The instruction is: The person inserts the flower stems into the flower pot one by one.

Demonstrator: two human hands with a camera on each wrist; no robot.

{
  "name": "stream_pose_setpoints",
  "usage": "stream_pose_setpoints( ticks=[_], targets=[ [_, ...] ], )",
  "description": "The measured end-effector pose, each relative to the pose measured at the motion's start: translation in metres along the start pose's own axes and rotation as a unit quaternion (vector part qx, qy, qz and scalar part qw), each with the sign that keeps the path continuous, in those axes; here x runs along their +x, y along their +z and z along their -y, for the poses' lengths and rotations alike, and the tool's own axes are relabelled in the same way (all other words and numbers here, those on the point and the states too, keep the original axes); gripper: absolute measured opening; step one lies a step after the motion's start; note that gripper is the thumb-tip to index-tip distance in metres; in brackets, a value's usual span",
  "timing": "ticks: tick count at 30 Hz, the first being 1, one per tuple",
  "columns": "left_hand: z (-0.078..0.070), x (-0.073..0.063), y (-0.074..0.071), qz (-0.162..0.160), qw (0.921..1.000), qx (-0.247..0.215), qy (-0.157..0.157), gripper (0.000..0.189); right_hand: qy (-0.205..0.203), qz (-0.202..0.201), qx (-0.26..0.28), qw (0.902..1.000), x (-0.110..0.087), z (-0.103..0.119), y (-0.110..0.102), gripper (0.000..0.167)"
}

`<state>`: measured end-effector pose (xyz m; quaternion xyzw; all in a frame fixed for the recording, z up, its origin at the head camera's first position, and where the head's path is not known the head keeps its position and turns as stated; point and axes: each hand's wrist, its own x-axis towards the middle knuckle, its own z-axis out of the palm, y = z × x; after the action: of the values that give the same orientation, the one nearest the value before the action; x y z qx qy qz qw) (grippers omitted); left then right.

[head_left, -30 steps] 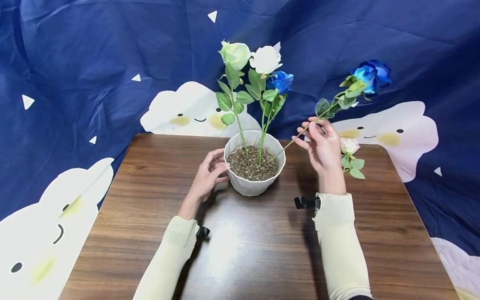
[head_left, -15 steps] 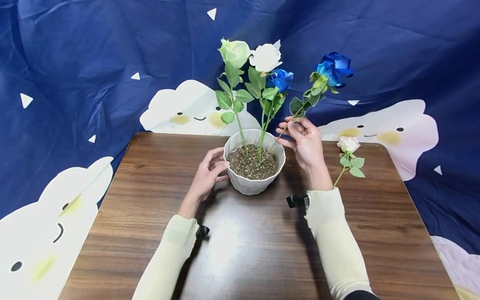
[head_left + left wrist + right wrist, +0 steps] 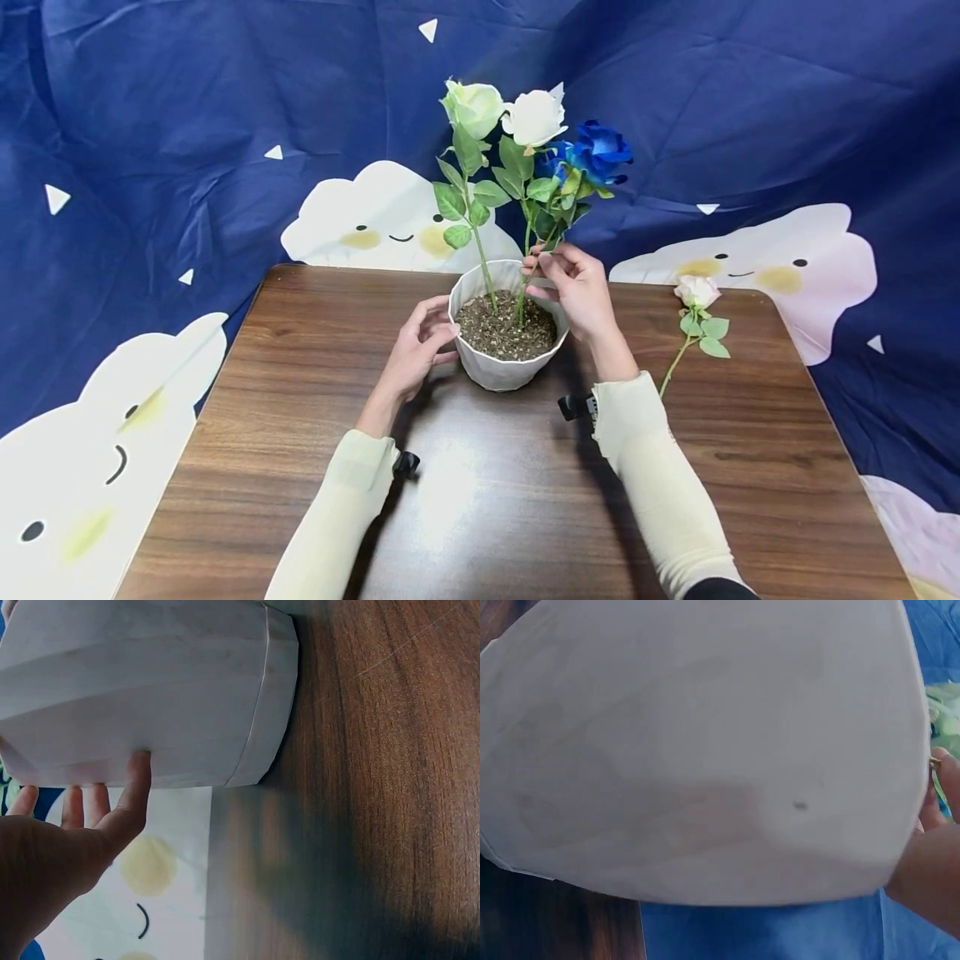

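Observation:
My right hand (image 3: 579, 287) pinches the stem of a blue rose (image 3: 600, 154) over the right rim of a white faceted flowerpot (image 3: 498, 373). The stem's lower end is hidden. In the right wrist view the flowerpot (image 3: 705, 750) covers most of the picture, with part of my hand (image 3: 937, 847) at its edge. My left hand (image 3: 416, 346) holds the flowerpot's left side, thumb at the rim; its fingers also show against the wall in the left wrist view. A pale green rose (image 3: 474, 108), a white rose (image 3: 534, 118) and a second, partly hidden blue rose (image 3: 550, 161) stand in the soil (image 3: 502, 333).
On the brown wooden table (image 3: 480, 500), a pale pink rose (image 3: 697, 292) lies to the right, its lower stem hidden by my right sleeve. Behind the table hangs a blue cloth (image 3: 225, 83) with smiling clouds.
My right hand has moved left with the blue rose, bringing its head beside the other blue one and its stem more upright. The left hand and flowerpot have stayed put.

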<state>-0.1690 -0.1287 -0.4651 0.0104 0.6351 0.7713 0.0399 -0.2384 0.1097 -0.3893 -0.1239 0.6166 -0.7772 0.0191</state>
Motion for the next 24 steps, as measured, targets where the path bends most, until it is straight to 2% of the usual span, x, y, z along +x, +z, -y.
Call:
stream_pose_setpoints(
  ticks=[9, 16, 24],
  targets=[
    [0.001, 0.0, -0.001, 0.003, 0.9999, -0.011, 0.0, 0.051, 0.022, 0.013, -0.039, 0.9989, 0.005, -0.006, 0.014, 0.026],
    [0.001, 0.001, -0.001, 0.005, 1.0, -0.008, 0.002, 0.051, 0.036, 0.023, -0.067, 0.9968, 0.008, -0.014, 0.019, 0.026],
    [0.002, 0.001, -0.002, 0.004, 1.0, -0.008, 0.004, 0.051, 0.055, 0.053, -0.078, 0.994, 0.01, -0.019, 0.024, 0.026]
  ],
)
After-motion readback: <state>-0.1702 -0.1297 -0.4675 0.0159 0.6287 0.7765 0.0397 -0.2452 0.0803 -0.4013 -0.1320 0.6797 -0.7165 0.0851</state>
